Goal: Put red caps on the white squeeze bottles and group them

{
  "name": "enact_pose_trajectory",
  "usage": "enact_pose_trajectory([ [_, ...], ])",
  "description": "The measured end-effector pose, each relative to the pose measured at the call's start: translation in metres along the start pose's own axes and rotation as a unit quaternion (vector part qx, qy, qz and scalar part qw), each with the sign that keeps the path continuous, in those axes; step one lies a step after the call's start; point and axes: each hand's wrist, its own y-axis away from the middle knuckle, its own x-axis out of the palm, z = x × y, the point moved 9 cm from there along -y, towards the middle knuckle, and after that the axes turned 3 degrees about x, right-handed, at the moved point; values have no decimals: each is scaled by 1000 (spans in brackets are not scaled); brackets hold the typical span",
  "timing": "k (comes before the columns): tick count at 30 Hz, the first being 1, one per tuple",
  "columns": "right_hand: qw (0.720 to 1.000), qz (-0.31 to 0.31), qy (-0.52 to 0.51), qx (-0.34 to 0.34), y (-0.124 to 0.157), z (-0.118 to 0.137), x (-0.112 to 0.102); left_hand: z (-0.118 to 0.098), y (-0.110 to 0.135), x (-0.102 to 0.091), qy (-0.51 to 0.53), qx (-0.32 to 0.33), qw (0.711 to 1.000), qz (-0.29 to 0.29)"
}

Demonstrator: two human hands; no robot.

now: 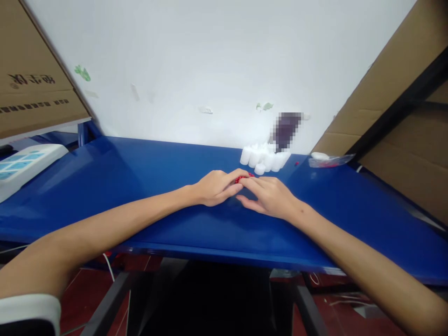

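Over the middle of the blue table, my left hand (217,188) and my right hand (269,195) meet fingertip to fingertip. A cluster of small red bead-like pieces (241,179) shows between them, partly covered by the fingers. The left fingers and thumb curve around its left side. From the right, the fingers of my right hand reach over it, with the thumb stretched apart below. Just behind the hands stands a group of white plastic cylinders (259,156). One short white cylinder (259,169) sits in front of that group.
The blue table (168,168) runs along a white wall. A white device with blue panels (26,163) lies at the left. At the right are a clear plastic bag (331,161), a white rounded item (319,156) and a tiny red piece (297,164). Cardboard (38,79) flanks the left side.
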Motion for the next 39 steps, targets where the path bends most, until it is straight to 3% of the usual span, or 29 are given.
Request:
enact_pose_trajectory([
  [7,999,9,27,-39,0,5,7,-8,-2,9,-9,15,1000,10],
  [22,998,34,19,-40,1,6,17,-1,-3,10,-20,49,999,12],
  [27,997,54,-24,-55,2,9,21,-10,-2,11,-63,101,993,11],
  [34,978,149,-144,34,3,1,32,-8,0,9,-156,127,980,10],
  [37,956,184,-208,91,7,-11,34,2,3,0,-190,130,973,-3],
  [39,951,183,-215,127,9,-24,32,14,4,-9,-173,94,980,-16],
])
